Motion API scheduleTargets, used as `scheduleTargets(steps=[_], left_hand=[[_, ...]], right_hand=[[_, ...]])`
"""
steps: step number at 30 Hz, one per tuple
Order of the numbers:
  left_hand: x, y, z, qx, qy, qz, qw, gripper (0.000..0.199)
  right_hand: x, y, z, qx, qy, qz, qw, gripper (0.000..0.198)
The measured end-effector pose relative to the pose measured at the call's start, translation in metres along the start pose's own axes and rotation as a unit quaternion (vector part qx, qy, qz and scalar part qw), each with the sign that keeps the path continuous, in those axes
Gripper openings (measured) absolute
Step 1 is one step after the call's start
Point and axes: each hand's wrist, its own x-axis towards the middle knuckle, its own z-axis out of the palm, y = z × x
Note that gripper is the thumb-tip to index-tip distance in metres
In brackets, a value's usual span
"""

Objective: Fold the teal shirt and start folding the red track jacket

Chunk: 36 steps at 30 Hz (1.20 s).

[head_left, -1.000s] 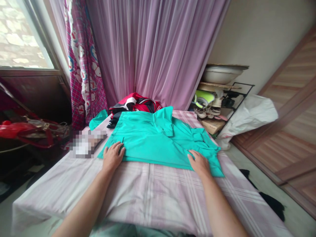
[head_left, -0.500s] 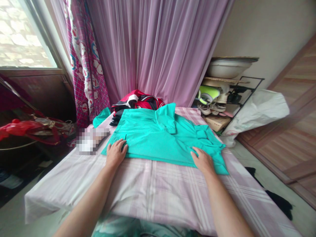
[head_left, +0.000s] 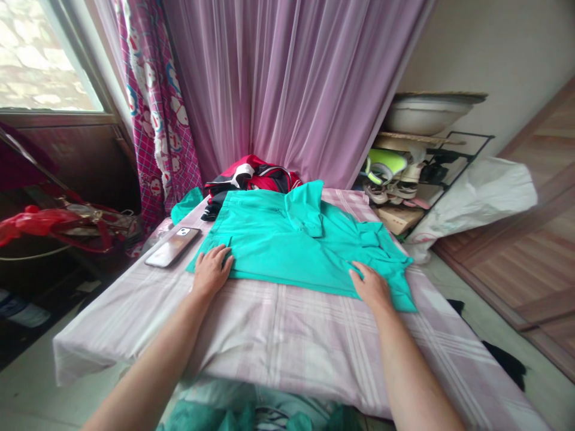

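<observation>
A turquoise collared shirt (head_left: 278, 251) lies spread sideways on the table, its collar toward the right and one sleeve folded up over the far edge. My left hand (head_left: 212, 267) rests on the near left corner of the shirt, fingers loosely spread. On the near right part of the shirt lies my right hand (head_left: 371, 284), thumb and fingers apart. Neither hand grips the cloth. A phone (head_left: 173, 248) lies face down to the left of my left hand.
Behind the shirt sits a pile of red and black clothes (head_left: 251, 175) against a purple curtain (head_left: 287, 90). A plaid cloth (head_left: 278, 335) covers the table. At the right stand a shoe rack (head_left: 467, 157) and a white sack (head_left: 485, 191).
The view has shifted slightly, so the scene sits a little higher in the picture. Both hands stay in nearly the same places on the shirt.
</observation>
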Motion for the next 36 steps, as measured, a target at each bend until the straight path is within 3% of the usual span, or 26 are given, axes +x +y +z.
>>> scheduleTargets(steps=[8, 14, 20, 25, 28, 33, 36], left_hand=[[-0.006, -0.014, -0.005, 0.035, -0.018, 0.029, 0.999, 0.047], [-0.008, -0.005, -0.008, 0.063, -0.04, -0.015, 0.997, 0.055], [0.0, -0.003, -0.019, 0.066, -0.053, -0.007, 0.996, 0.043], [0.032, 0.0, -0.028, 0.079, -0.011, 0.049, 0.996, 0.039], [0.051, 0.011, -0.024, 0.067, -0.007, 0.103, 0.992, 0.038], [0.063, 0.025, -0.007, 0.052, -0.061, 0.16, 0.984, 0.037], [0.061, 0.024, 0.003, 0.047, -0.074, 0.166, 0.982, 0.039]], right_hand=[[0.001, -0.001, -0.003, 0.014, -0.016, 0.026, 0.999, 0.044], [0.0, -0.003, -0.002, 0.02, -0.002, 0.007, 1.0, 0.041], [0.019, -0.006, -0.015, 0.008, -0.041, -0.008, 0.999, 0.043], [0.065, -0.039, -0.028, -0.051, -0.056, 0.008, 0.997, 0.041], [0.094, -0.07, -0.027, -0.085, -0.102, 0.044, 0.99, 0.042], [0.123, -0.107, -0.003, -0.108, -0.136, 0.085, 0.981, 0.051], [0.13, -0.112, 0.014, -0.07, -0.135, 0.102, 0.983, 0.044]])
